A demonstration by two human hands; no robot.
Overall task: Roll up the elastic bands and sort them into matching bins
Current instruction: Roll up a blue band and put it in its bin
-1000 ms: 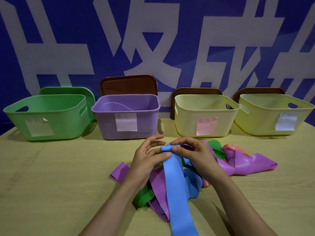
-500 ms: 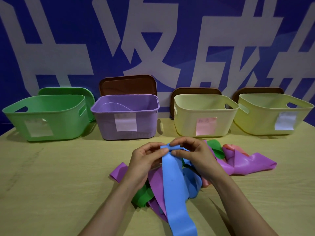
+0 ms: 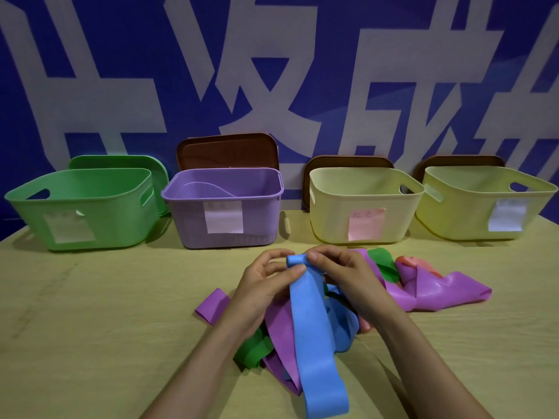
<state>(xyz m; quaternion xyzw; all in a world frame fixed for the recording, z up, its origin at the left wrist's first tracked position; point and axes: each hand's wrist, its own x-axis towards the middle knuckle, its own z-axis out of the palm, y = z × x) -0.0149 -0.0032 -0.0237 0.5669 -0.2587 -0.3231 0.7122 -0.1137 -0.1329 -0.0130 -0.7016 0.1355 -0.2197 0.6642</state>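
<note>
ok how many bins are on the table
4, in a row at the back: green bin far left, purple bin beside it, cream bin right of centre, yellow-green bin far right. None seems hidden.

Smooth, matt rubbery blue band (image 3: pixel 314 328); plastic purple bin (image 3: pixel 223 219) (faintly ribbed walls, paper label); wood-grain table (image 3: pixel 90 313).

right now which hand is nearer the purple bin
Left. The left hand is just in front of the purple bin; the right hand is further right, nearer the cream bin. Both pinch the rolled end of the blue band.
</note>
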